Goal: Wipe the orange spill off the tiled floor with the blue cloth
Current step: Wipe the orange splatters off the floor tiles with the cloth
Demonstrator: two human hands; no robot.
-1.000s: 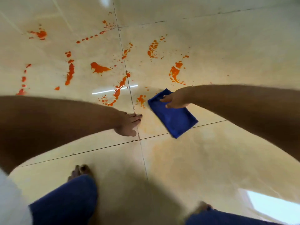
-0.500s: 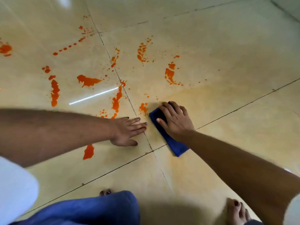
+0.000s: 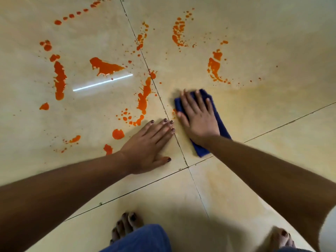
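Both hands flat: right hand [image 3: 199, 118] presses blue cloth [image 3: 221, 124]

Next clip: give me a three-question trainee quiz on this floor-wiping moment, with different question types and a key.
1. True or false: the right hand lies flat on the blue cloth.
2. Multiple choice: where does the left hand rest? A) on the cloth B) flat on the bare floor, left of the tile joint C) lifted in the air
3. Fill in: most of the orange spill still lies on the tile to the ____ of the cloth.

Key: 1 true; 2 B; 3 left
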